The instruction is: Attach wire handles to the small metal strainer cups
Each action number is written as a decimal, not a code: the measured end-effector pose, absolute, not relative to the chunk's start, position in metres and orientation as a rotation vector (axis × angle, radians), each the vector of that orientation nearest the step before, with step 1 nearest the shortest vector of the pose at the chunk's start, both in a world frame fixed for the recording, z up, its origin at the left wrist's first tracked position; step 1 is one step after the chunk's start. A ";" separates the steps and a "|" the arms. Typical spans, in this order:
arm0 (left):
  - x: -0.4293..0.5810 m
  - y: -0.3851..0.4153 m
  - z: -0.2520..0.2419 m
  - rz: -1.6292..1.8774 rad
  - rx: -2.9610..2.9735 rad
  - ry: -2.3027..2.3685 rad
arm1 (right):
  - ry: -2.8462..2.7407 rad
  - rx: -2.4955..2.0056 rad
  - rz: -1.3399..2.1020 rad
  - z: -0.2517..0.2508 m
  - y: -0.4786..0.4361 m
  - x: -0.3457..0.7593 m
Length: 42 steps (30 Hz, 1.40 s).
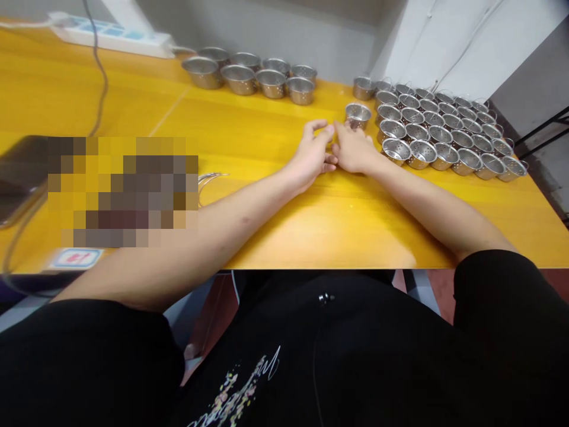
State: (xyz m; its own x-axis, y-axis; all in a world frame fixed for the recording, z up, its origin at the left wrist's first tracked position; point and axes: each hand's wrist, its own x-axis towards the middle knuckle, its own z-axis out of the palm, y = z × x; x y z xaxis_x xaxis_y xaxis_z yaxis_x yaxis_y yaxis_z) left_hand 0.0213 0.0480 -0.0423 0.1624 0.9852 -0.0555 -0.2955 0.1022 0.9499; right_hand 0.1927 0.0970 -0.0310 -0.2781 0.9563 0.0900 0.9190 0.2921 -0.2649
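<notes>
My left hand [313, 149] is over the yellow table with its upper fingertips drawn together and its lower fingers curled. Facing it, my right hand [354, 149] has bent fingers, and its tips come close to those of the left. Anything pinched between the fingertips is hidden or too small to name. Just beyond my right hand stands a perforated metal cup [358, 112], its lower part partly covered by the hand. I cannot tell whether the hand touches it.
Perforated metal cups with wire handles [444, 133] stand in rows at right. Handleless cups [271, 83] line the back. A power strip [115, 37], a cable [103, 89], thin wire pieces [208, 179], a dark device [20, 172] and a blurred patch [133, 190] are at left.
</notes>
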 end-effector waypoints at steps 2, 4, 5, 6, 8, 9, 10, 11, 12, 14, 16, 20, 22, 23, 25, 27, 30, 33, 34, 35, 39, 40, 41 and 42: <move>0.021 0.049 -0.043 1.173 0.990 0.918 | -2.287 -1.763 0.245 -0.033 0.114 0.192; 0.022 0.048 -0.043 1.179 0.986 0.921 | -2.259 -1.798 0.245 -0.035 0.132 0.193; 0.022 0.048 -0.043 1.179 0.987 0.917 | -2.241 -1.816 0.243 -0.035 0.139 0.193; 0.022 0.048 -0.043 1.178 0.990 0.911 | -2.232 -1.839 0.245 -0.034 0.145 0.193; 0.021 0.048 -0.043 1.167 1.002 0.890 | -2.210 -1.898 0.237 -0.032 0.152 0.191; 0.021 0.048 -0.043 1.163 1.008 0.885 | -2.202 -1.922 0.234 -0.030 0.153 0.189; 0.021 0.047 -0.043 1.159 1.013 0.886 | -2.194 -1.940 0.232 -0.028 0.154 0.187; 0.021 0.047 -0.042 1.154 1.018 0.892 | -2.191 -1.952 0.233 -0.027 0.155 0.185; 0.021 0.046 -0.041 1.148 1.024 0.901 | -2.188 -1.959 0.233 -0.026 0.155 0.184; 0.023 0.044 -0.038 1.137 1.032 0.932 | -2.179 -1.969 0.217 -0.026 0.158 0.183; 0.025 0.042 -0.036 1.137 1.031 0.963 | -2.167 -1.980 0.186 -0.028 0.161 0.185; 0.028 0.041 -0.034 1.137 1.043 0.971 | -2.141 -1.966 0.167 -0.033 0.164 0.189; 0.029 0.040 -0.035 1.132 1.053 0.956 | -2.113 -1.963 0.153 -0.033 0.162 0.189; 0.029 0.040 -0.035 1.131 1.055 0.952 | -2.100 -1.968 0.141 -0.033 0.161 0.188; 0.030 0.040 -0.034 1.128 1.055 0.955 | -2.086 -1.995 0.137 -0.033 0.159 0.186; 0.030 0.039 -0.033 1.121 1.057 0.970 | -2.085 -2.021 0.155 -0.033 0.159 0.185; 0.031 0.037 -0.030 1.118 1.058 0.989 | -2.069 -2.005 0.190 -0.033 0.162 0.185; 0.030 0.036 -0.030 1.119 1.060 0.992 | -2.065 -2.021 0.200 -0.030 0.160 0.185; 0.029 0.036 -0.030 1.113 1.067 0.986 | -2.065 -2.041 0.196 -0.029 0.159 0.184; 0.028 0.037 -0.031 1.104 1.079 0.977 | -2.067 -2.059 0.189 -0.027 0.157 0.183; 0.025 0.039 -0.032 1.088 1.156 0.935 | -2.083 -2.087 0.177 -0.023 0.150 0.180; 0.025 0.039 -0.032 1.083 1.197 0.934 | -2.087 -2.084 0.169 -0.023 0.150 0.179; 0.025 0.037 -0.032 1.065 1.266 0.934 | -2.087 -2.076 0.155 -0.024 0.149 0.179; 0.026 0.035 -0.031 1.031 1.373 0.926 | -2.085 -2.064 0.137 -0.026 0.148 0.179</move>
State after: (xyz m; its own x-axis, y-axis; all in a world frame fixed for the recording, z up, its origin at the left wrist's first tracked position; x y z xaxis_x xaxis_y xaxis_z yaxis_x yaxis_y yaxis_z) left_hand 0.0257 0.0353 -0.0310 0.3077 0.9489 0.0693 -0.0327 -0.0623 0.9975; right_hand 0.1791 0.1483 -0.0257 -0.0014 0.9968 0.0795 0.9779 0.0180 -0.2084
